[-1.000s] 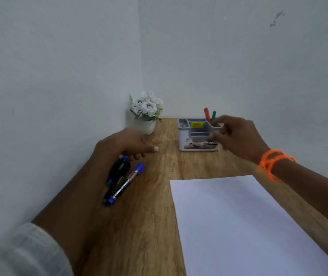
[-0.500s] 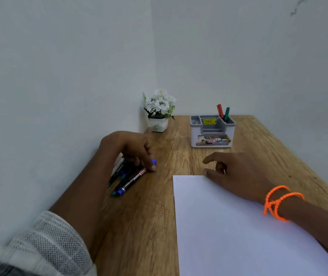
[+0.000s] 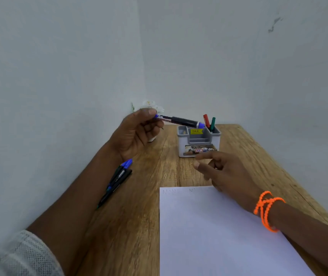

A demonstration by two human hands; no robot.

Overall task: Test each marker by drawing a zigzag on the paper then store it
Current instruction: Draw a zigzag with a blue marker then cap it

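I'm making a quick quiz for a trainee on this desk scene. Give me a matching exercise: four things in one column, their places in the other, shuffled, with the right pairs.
Things:
1. blue marker
2. red marker
3. marker pile
4. paper

Places:
A. standing in the grey organizer
B. flat on the desk, under the right wrist
C. held up in the left hand
D. lying on the desk by the left forearm

Pairs: 1-C, 2-A, 3-D, 4-B

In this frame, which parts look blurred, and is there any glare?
Head view: the right hand and the flower pot behind the left hand look blurred; the zigzags on the paper are faint; light is soft, with no glare.
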